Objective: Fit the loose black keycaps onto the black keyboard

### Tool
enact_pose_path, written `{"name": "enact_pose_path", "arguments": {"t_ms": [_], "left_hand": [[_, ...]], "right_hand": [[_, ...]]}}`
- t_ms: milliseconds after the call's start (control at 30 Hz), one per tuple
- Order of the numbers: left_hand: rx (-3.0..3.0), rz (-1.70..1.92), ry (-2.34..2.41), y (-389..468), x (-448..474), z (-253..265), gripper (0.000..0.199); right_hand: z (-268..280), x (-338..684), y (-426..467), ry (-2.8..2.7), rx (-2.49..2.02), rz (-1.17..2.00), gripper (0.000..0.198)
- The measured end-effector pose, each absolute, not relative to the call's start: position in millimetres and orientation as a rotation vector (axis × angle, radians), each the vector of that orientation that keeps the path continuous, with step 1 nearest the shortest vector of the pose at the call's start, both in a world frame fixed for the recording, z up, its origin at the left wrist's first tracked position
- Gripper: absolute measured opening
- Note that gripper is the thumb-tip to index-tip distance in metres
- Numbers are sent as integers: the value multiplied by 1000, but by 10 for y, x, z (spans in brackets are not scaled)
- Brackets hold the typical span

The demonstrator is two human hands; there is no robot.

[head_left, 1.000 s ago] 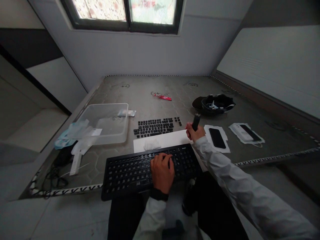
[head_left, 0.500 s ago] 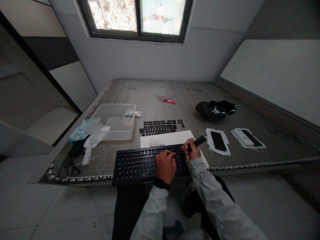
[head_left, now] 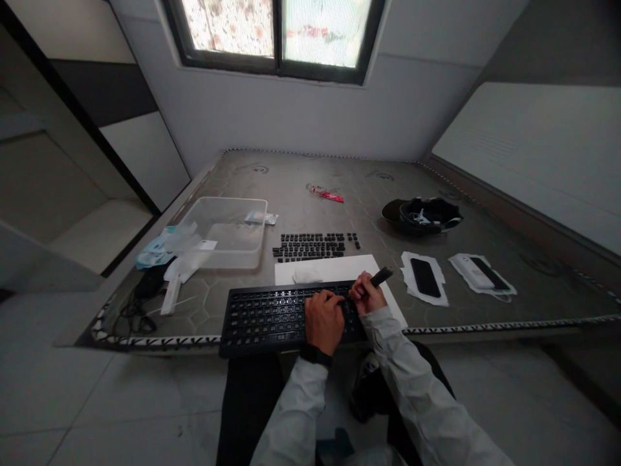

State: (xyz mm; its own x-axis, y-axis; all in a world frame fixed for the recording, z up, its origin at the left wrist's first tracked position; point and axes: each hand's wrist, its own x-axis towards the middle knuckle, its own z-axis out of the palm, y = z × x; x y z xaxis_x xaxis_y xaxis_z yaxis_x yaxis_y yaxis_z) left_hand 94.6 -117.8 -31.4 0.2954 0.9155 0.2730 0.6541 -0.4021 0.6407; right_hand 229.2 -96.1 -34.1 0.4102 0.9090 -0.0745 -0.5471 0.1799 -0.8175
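A black keyboard [head_left: 264, 323], its keycaps off over most of the visible part, lies across my lap at the front edge of the padded surface. My left hand [head_left: 324, 322] rests on its right half, fingers bent and lying on the key area, nothing visible in them. In my closed right hand [head_left: 367, 295] is a black brush [head_left: 381, 277], its bristle end pointing up and right. The brush's lower end is hidden by the fingers, close above the keyboard and beside my left fingertips. Rows of loose black keycaps [head_left: 313, 246] lie beyond the keyboard.
White paper [head_left: 349, 266] with a crumpled tissue [head_left: 306, 276] lies behind the keyboard. At left are a clear plastic bin [head_left: 233, 262] and a black cable [head_left: 130, 317]. Right, a phone [head_left: 425, 278], a white device [head_left: 475, 272] and a black cap [head_left: 417, 223].
My right hand has shifted slightly left, and the brush has tilted a little more upright. My left hand stays on the keyboard. The whole view has moved slightly.
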Motion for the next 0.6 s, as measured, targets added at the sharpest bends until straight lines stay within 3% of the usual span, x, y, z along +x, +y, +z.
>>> {"name": "enact_pose_path", "arguments": {"t_ms": [600], "left_hand": [[2094, 932, 1357, -1192, 941, -313, 26]], "right_hand": [[-324, 2351, -1025, -414, -851, 1135, 41]]}}
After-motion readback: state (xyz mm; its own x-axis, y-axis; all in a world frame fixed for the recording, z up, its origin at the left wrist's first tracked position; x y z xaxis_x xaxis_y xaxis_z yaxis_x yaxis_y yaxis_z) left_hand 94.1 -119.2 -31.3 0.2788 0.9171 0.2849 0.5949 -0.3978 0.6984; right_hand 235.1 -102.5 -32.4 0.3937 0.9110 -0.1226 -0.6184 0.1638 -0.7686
